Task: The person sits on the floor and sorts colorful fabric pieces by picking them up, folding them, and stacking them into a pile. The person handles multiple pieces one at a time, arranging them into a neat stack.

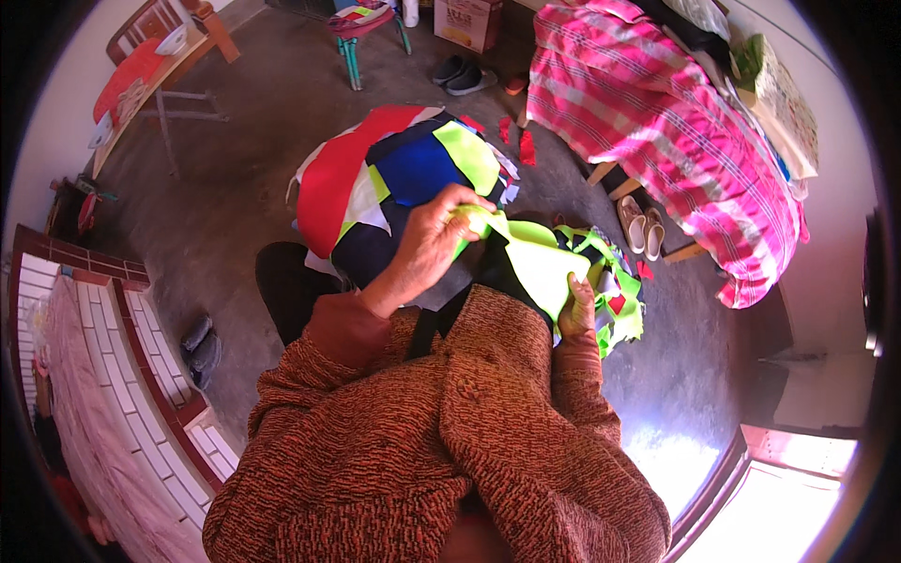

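A neon yellow-green piece of cloth (544,266) stretches between my two hands above my lap. My left hand (434,246) pinches its left end, with the fingers bent round the edge. At its right side my right hand (577,308) grips it, the thumb lying on top and the other fingers hidden beneath. Just beyond my left hand is a large heap of cloth pieces (333,183) in red, blue, white, black and neon yellow. Close to my right hand lies a smaller heap of neon and dark scraps (624,300).
A bed or bench under a pink checked cover (638,103) stands at the right, with beige shoes (643,228) beside it. Dark slippers (463,75), a cardboard box (466,23) and a small stool (361,28) are at the back. A wooden table (155,75) stands far left.
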The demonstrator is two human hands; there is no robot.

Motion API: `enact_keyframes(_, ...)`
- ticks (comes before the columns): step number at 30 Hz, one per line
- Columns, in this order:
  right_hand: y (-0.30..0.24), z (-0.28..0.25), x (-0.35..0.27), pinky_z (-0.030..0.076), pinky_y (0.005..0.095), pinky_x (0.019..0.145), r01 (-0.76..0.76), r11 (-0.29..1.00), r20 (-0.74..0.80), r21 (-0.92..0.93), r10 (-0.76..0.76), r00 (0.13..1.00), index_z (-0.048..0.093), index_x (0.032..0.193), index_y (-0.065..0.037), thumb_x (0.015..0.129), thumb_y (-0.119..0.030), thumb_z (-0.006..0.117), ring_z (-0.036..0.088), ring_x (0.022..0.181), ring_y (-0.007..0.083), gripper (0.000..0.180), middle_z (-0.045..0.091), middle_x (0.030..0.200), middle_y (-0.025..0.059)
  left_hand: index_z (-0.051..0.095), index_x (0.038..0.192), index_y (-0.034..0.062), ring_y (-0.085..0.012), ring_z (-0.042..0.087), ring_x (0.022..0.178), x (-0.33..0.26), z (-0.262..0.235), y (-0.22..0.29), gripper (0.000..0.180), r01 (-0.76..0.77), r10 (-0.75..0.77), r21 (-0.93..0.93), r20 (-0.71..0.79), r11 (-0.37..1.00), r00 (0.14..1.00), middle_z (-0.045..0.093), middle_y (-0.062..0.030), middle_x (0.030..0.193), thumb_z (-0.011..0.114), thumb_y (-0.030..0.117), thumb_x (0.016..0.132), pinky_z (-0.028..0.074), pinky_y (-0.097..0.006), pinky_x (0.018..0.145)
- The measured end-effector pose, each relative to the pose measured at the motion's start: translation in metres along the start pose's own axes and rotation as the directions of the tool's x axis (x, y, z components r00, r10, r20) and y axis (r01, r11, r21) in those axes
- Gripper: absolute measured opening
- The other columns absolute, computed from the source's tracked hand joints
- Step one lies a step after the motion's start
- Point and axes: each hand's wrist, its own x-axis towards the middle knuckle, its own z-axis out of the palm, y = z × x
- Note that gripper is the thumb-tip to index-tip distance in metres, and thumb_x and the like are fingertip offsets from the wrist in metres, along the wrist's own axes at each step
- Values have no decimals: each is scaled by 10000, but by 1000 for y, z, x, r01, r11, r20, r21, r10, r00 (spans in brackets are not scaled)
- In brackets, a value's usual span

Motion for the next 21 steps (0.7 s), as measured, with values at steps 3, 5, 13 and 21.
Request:
enact_keyframes(3,3,2,1,436,327,907,-16,1000,-8,20,17,1000,583,1093,-27,840,-53,601,595,966,187,255,635,1053,62,510,1044,11,-168,581,974,3,-7,1,216,-21,25,67,-60,998,998,604,-122,1051,471,205,957,484,-298,839)
enact_keyframes(5,3,1,0,444,319,894,-26,1000,-5,8,26,1000,587,1050,-34,841,-51,601,599,940,181,210,637,1036,69,507,975,9,-121,603,874,10,-3,6,232,-189,207,133,-136,973,969,654,-88,961,495,240,950,472,-241,756)
enact_keyframes(13,-9,-2,1,446,293,859,-10,993,75,-117,19,997,574,943,-45,841,-78,612,592,896,155,114,638,972,45,520,1020,4,-174,607,766,32,-9,49,160,-347,375,394,6,851,927,627,-115,927,485,140,943,462,-260,682)
enact_keyframes(21,-70,65,51,424,264,793,35,972,196,-234,12,981,556,922,-69,894,-130,531,552,838,118,71,594,917,20,583,985,37,-185,612,649,76,-69,64,128,-262,342,581,-30,770,939,633,-102,757,540,96,880,457,-310,566)
